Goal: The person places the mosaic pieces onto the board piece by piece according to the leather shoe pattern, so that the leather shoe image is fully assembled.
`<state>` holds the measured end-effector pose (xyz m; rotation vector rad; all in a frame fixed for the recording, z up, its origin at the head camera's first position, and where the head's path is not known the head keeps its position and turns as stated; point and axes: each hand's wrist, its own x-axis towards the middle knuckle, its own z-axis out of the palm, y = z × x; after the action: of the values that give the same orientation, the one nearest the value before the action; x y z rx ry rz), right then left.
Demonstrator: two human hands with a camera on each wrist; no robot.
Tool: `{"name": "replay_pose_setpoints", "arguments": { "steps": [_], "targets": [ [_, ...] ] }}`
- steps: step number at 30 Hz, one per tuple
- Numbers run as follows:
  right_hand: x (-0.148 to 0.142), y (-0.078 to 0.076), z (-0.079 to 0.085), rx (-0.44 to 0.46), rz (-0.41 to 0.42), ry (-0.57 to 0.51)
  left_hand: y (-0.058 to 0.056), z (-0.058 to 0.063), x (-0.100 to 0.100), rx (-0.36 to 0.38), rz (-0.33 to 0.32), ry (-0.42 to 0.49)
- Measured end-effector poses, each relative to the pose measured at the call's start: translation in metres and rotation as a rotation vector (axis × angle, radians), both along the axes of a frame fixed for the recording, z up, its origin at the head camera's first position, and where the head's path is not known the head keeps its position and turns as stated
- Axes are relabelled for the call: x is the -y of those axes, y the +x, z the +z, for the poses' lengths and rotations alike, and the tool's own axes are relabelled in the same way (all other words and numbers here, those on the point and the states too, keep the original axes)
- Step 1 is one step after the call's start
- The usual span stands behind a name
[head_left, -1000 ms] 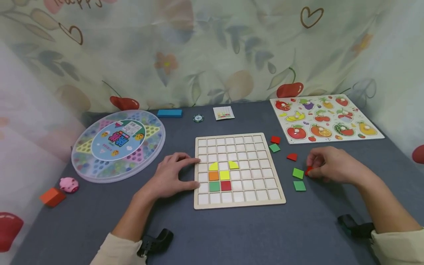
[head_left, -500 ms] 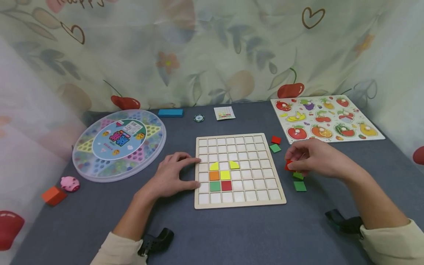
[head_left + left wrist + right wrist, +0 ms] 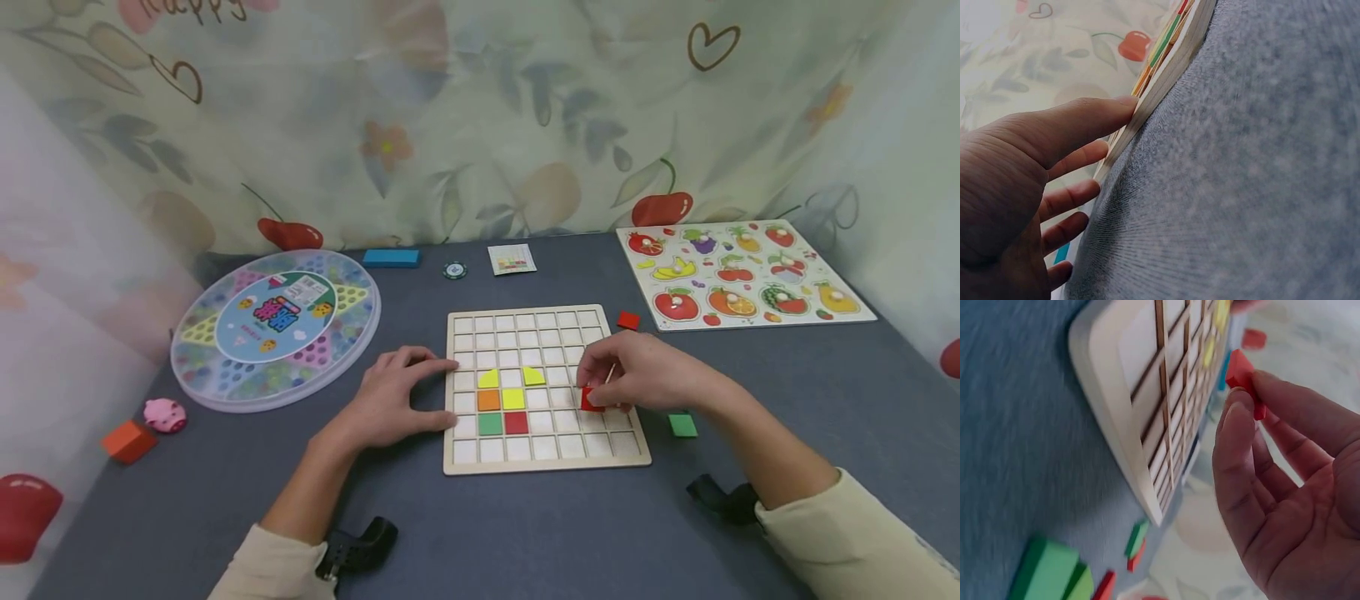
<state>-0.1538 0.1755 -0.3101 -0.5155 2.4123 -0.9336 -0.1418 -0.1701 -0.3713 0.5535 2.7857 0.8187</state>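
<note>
A wooden grid board [image 3: 547, 469] lies mid-table. Set in its cells are two yellow rounded-corner tiles, one being the yellow tile [image 3: 533, 377], plus an orange tile [image 3: 488, 401], a yellow square [image 3: 513, 399], a green tile [image 3: 490, 424] and a dark red tile [image 3: 516, 422]. My left hand [image 3: 390, 396] touches the board's left edge with thumb and forefinger, its other fingers loosely spread in the left wrist view. My right hand [image 3: 637, 371] pinches a red tile [image 3: 1239, 367] between thumb and fingertips, over the board's right columns.
Right of the board lie a green tile [image 3: 682, 425] and a red tile [image 3: 628, 320]; others hide behind my right hand. Around stand a fruit puzzle [image 3: 720, 322], round game box [image 3: 363, 333], blue block [image 3: 392, 258], chip [image 3: 454, 270], card [image 3: 512, 258], pink pig [image 3: 164, 415] and orange block [image 3: 129, 441].
My right hand has carried the red tile leftward from the loose tiles to above the board's right side. My left hand stays at the board's left edge.
</note>
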Motion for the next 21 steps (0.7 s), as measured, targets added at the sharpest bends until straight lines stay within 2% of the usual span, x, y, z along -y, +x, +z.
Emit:
{"name": "replay_pose_setpoints", "arguments": {
  "steps": [6, 13, 21],
  "targets": [
    [0.022, -0.005, -0.010, 0.003, 0.084, -0.013, 0.000, 0.000, -0.001, 0.010, 0.002, -0.004],
    [0.045, -0.008, -0.017, -0.035, 0.148, 0.017, 0.000, -0.001, 0.000, 0.005, 0.004, 0.005],
    [0.058, -0.006, -0.020, -0.105, 0.174, 0.079, 0.000, -0.001, 0.000, -0.001, 0.001, 0.006]
  ]
}}
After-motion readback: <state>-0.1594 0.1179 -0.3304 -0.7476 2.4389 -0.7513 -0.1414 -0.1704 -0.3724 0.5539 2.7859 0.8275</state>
